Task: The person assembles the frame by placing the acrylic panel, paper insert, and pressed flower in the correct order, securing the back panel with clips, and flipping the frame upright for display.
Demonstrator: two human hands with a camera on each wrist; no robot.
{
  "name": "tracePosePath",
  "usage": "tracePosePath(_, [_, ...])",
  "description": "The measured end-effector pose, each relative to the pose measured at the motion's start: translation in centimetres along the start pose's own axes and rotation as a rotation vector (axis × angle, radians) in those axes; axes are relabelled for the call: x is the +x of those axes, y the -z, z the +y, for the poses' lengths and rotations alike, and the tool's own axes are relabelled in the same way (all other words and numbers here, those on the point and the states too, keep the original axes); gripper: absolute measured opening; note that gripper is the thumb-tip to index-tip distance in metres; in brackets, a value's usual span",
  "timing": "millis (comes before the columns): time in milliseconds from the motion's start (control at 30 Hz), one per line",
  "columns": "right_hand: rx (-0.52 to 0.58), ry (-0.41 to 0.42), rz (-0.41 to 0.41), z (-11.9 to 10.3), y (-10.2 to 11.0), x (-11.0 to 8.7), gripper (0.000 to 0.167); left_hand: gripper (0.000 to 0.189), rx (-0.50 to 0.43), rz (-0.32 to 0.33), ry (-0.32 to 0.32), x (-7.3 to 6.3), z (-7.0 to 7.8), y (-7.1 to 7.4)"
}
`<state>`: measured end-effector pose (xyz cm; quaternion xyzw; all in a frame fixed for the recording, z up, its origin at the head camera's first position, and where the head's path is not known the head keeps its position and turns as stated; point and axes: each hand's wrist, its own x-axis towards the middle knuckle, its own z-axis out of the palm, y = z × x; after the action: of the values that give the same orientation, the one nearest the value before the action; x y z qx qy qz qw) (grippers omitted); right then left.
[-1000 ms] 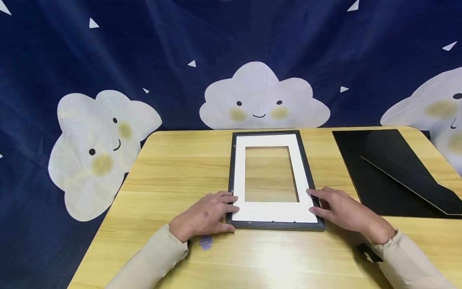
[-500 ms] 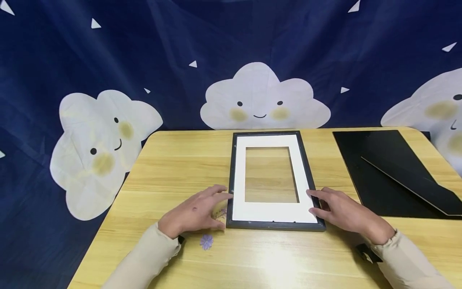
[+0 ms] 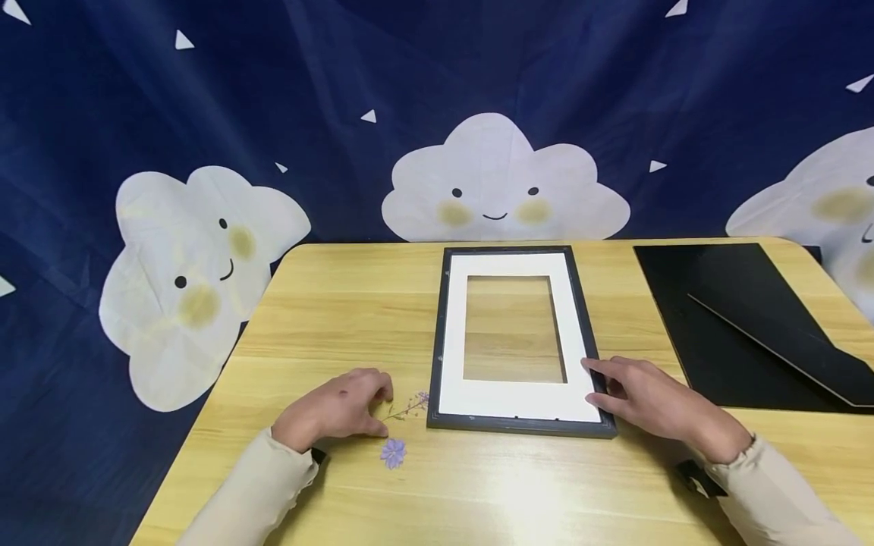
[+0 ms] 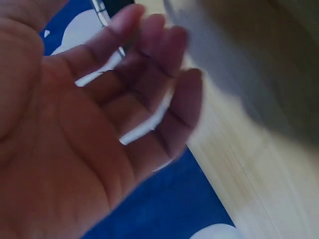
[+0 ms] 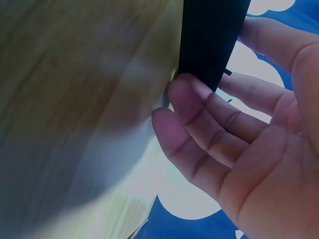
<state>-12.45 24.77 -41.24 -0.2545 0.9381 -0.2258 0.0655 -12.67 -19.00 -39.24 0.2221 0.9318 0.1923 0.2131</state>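
A black picture frame (image 3: 523, 426) lies flat on the table, with a white mat (image 3: 512, 400) inside it round a rectangular window. My right hand (image 3: 645, 398) rests at the frame's lower right edge, finger and thumb tips reaching over onto the mat. In the right wrist view, more fingers (image 5: 187, 99) lie along the frame's dark side. My left hand (image 3: 334, 406) is left of the frame, fingers loosely bent and holding nothing. Close to its fingertips lie a thin sprig of small purple flowers (image 3: 414, 404) and a single purple flower (image 3: 392, 453).
A black backing board (image 3: 690, 334) with a stand leg (image 3: 785, 337) angled across it lies at the right of the wooden table (image 3: 341, 303). Behind the table hangs a dark blue curtain (image 3: 341, 61) with white clouds.
My left hand has let go of the frame's left edge and moved left, which uncovers the flower sprig. The right hand has stayed at the frame.
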Motion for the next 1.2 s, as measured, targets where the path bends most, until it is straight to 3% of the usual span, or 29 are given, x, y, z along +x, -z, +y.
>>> tracePosePath(133, [0.004, 0.002, 0.005, 0.1, 0.1, -0.1, 0.050, 0.022, -0.028, -0.029, 0.068, -0.5, -0.5, -0.1])
tracePosePath(400, [-0.002, 0.011, 0.021, 0.2, 0.1, -0.3, 0.049, 0.020, -0.022, 0.027, 0.001, -1.1, -0.9, -1.2])
tracePosePath(700, [0.025, -0.002, -0.014, 0.2, 0.0, -0.2, 0.051, 0.021, 0.023, 0.054, 0.028, -1.2, -0.9, -1.7])
tracePosePath(900, [0.008, 0.009, -0.010, 0.3, 0.2, 0.1, 0.052, 0.017, -0.027, 0.094, -0.053, -0.8, -1.1, -2.0])
tracePosePath(1033, [0.007, -0.002, -0.009, 0.4, 0.3, 0.1, 0.052, 0.021, 0.010, 0.138, -0.100, -0.6, -0.8, -2.5])
tracePosePath(1200, [0.016, -0.006, -0.016, 0.7, 0.5, -0.1, 0.052, 0.023, 0.075, 0.144, -0.072, -0.7, -0.5, -2.6])
